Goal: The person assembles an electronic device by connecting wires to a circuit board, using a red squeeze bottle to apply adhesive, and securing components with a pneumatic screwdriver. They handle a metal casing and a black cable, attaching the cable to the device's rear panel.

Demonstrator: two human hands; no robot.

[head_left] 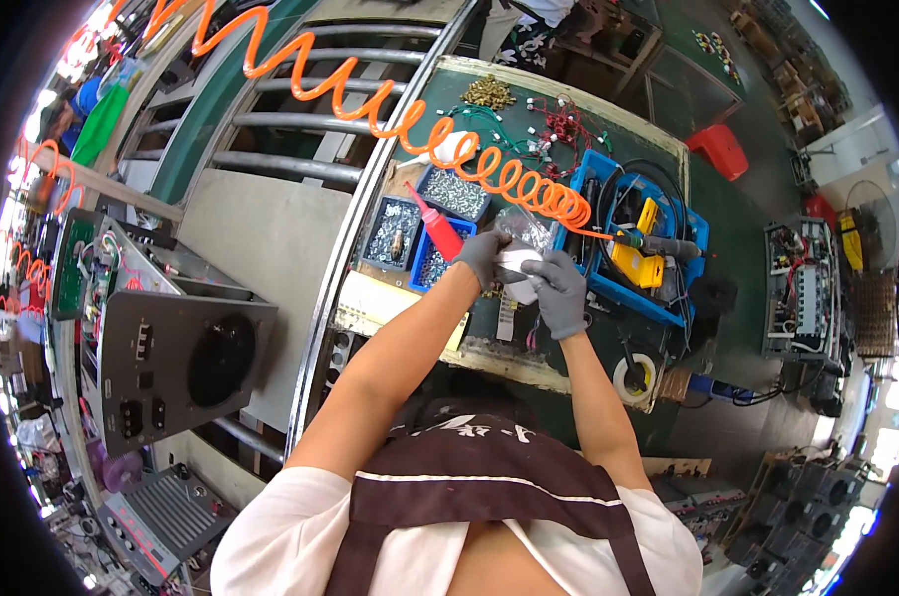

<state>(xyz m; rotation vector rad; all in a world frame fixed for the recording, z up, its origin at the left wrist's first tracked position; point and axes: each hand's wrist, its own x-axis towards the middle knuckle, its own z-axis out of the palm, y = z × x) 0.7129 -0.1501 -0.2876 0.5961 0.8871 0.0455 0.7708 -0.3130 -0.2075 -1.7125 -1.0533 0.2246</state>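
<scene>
In front of me, over the green work table [482, 316], both gloved hands are closed round a small white object [518, 260] with a rounded edge; its kind I cannot make out. My left hand [481, 258], in a grey glove, grips it from the left. From the right, my right hand [559, 290] has its fingers bent against it. A red squeeze bottle [441, 234] with a thin spout lies just left of my left hand, across small bins of screws. Behind my hands is a crumpled clear plastic bag [525, 228].
A coiled orange air hose [509, 177] stretches over the table to a dark air tool [668, 245] on a blue crate [585, 189]. Red wire harnesses [565, 127] and brass parts [489, 92] lie farther back. At left, a roller conveyor [288, 164] carries a grey metal case [171, 368].
</scene>
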